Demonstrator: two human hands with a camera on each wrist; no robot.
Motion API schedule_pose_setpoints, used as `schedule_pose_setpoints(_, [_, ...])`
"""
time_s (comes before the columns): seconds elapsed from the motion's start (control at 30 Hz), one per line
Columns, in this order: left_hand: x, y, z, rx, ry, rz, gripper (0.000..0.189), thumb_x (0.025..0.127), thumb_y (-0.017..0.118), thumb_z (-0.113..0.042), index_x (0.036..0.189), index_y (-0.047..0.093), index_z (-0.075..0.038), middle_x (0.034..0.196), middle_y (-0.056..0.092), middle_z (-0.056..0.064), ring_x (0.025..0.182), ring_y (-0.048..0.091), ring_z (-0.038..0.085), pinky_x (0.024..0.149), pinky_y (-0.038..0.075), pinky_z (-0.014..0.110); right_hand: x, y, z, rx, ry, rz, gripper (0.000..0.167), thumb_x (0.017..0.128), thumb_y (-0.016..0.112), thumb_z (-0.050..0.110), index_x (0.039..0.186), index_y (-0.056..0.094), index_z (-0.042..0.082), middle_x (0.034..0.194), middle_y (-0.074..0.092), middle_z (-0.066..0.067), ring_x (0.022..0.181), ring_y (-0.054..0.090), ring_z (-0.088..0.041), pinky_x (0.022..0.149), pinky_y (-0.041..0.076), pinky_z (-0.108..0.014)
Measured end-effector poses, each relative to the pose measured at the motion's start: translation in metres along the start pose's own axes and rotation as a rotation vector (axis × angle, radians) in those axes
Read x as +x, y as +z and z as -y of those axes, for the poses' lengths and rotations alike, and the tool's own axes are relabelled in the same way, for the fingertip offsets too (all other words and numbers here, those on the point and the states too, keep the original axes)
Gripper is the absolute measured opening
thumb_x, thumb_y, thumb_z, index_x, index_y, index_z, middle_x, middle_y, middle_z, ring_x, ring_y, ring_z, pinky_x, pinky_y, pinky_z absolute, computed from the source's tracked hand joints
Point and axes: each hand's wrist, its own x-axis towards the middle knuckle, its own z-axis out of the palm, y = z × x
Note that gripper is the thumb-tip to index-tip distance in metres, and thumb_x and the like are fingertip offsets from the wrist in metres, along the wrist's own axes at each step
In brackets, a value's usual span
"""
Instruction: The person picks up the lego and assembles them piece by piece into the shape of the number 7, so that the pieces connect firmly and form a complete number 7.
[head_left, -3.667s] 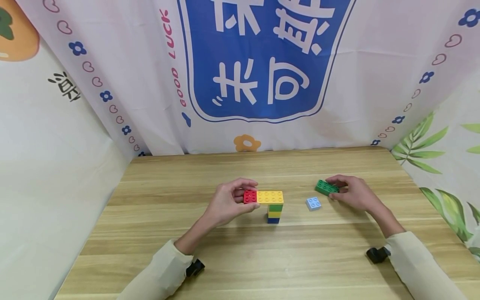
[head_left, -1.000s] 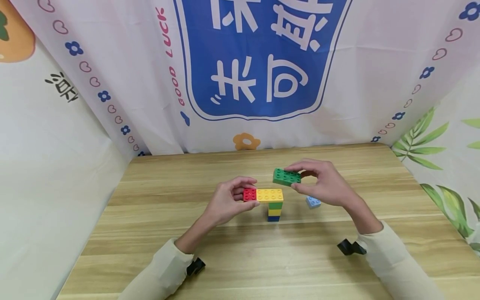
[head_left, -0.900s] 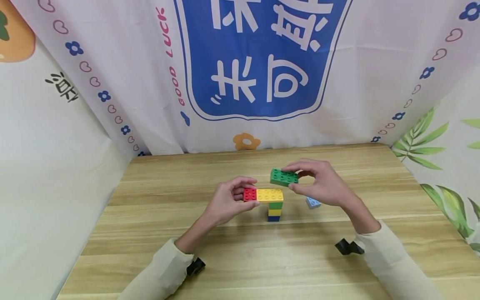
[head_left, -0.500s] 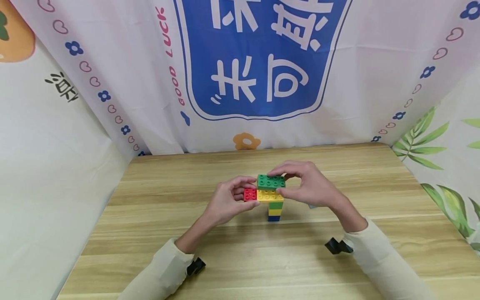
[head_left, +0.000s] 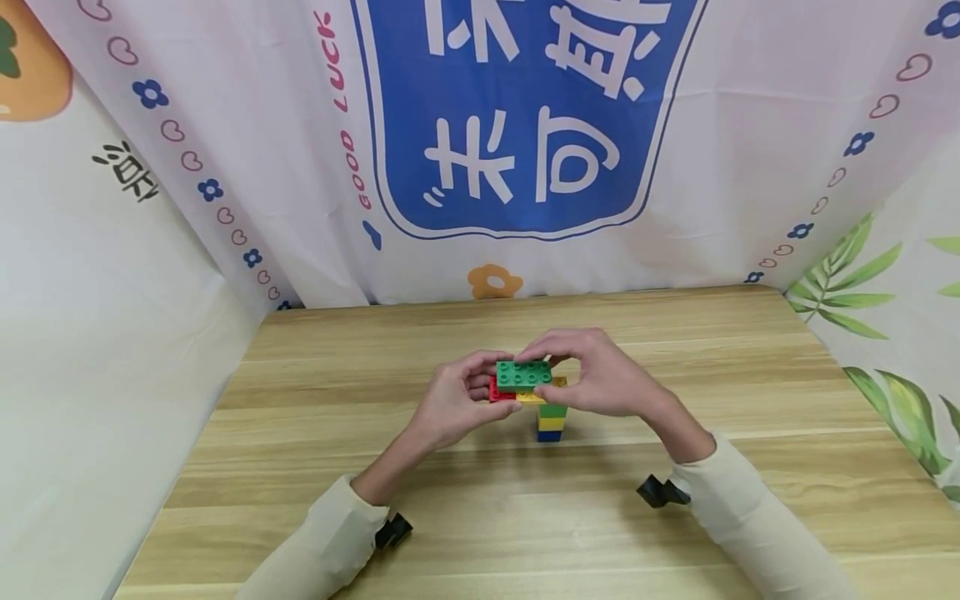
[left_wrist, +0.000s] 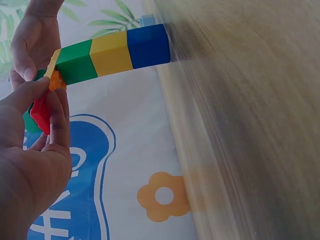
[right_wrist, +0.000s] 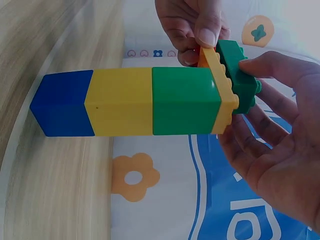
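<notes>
A tower of a blue block, a yellow block and a green block stands on the table. On top lies a flat yellow brick, jutting to the left. My left hand holds the red brick at its left end between thumb and fingers. My right hand pinches a green eight-stud brick over the red and yellow bricks, covering part of both in the head view. A narrow gap shows between the green brick and the yellow one in the right wrist view.
A light blue brick sits on the wooden table beyond the tower; my right hand hides it in the head view. A printed cloth hangs along the table's back edge.
My right hand has picked the green brick off the table at right and carried it left, above the yellow and red bricks. My left hand stays at the red brick.
</notes>
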Motion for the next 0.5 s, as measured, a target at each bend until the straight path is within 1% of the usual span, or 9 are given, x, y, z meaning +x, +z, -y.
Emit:
schedule_pose_setpoints(0.1, [-0.0002, -0.0001, -0.0002, -0.002, 0.001, 0.005, 0.058, 0.086, 0.089, -0.003, 0.139, 0.066, -0.001, 0.121, 0.076, 0.019, 0.106, 0.080, 0.029, 0.090, 0.065, 0.028, 0.0016, 0.0019, -0.0002, 0.004, 0.004, 0.011, 0.038, 0.089, 0.084, 0.008, 0.126, 0.078, 0.017, 0.123, 0.078, 0.001, 0.098, 0.070, -0.013, 0.081, 0.062, -0.030])
schedule_pose_setpoints(0.23, [-0.0001, 0.0000, 0.0000, 0.000, 0.011, 0.008, 0.057, 0.087, 0.089, -0.003, 0.139, 0.066, 0.000, 0.123, 0.076, 0.020, 0.107, 0.080, 0.030, 0.089, 0.065, 0.028, 0.0029, 0.0039, 0.0003, 0.012, 0.004, 0.012, 0.037, 0.089, 0.084, 0.008, 0.125, 0.079, 0.017, 0.122, 0.078, 0.001, 0.096, 0.070, -0.015, 0.078, 0.062, -0.029])
schedule_pose_setpoints(0.37, [0.0005, 0.0002, 0.0015, -0.009, 0.015, 0.012, 0.057, 0.087, 0.088, -0.002, 0.139, 0.065, 0.000, 0.125, 0.076, 0.020, 0.108, 0.080, 0.030, 0.089, 0.065, 0.027, 0.0031, 0.0054, 0.0004, 0.023, -0.003, 0.011, 0.037, 0.089, 0.084, 0.008, 0.125, 0.079, 0.016, 0.122, 0.078, -0.001, 0.097, 0.071, -0.016, 0.079, 0.064, -0.032])
schedule_pose_setpoints(0.5, [0.0008, 0.0002, 0.0026, -0.025, 0.016, 0.017, 0.057, 0.087, 0.088, -0.001, 0.139, 0.065, -0.001, 0.129, 0.075, 0.020, 0.111, 0.079, 0.031, 0.089, 0.065, 0.027, 0.0029, 0.0069, -0.0011, 0.023, -0.007, 0.021, 0.038, 0.089, 0.084, 0.008, 0.125, 0.079, 0.018, 0.123, 0.079, 0.000, 0.097, 0.072, -0.015, 0.079, 0.063, -0.030])
